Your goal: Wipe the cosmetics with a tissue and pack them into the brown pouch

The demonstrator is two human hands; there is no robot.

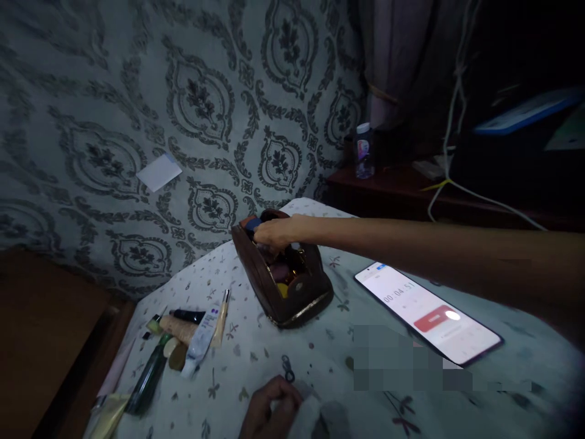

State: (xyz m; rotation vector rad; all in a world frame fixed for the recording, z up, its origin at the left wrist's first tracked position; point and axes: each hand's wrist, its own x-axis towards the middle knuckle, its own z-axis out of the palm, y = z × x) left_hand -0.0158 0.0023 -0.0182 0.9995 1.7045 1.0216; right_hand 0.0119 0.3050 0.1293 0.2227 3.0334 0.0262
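A brown zippered toiletry bag (249, 265) lies unzipped on the patterned cloth (247, 378). My right hand (276, 235) reaches down into its far end, fingertips hidden among the contents. Beside that hand a blue item (253, 224) shows, and a yellow item (283, 289) lies nearer the front of the bag. At the bottom edge my left hand (272, 408) is closed, its fingers curled by something pale and whitish (307, 416) that is too dim to name. A small dark looped object or print (287, 369) is just beyond it.
Left of the bag are several tubes, including a white tube (201, 341), plus a dark green bottle (148, 378). A lit phone (429, 314) showing a timer lies right. Behind are a plastic bottle (364, 152), a white cable (450, 140) and the patterned wall (201, 110).
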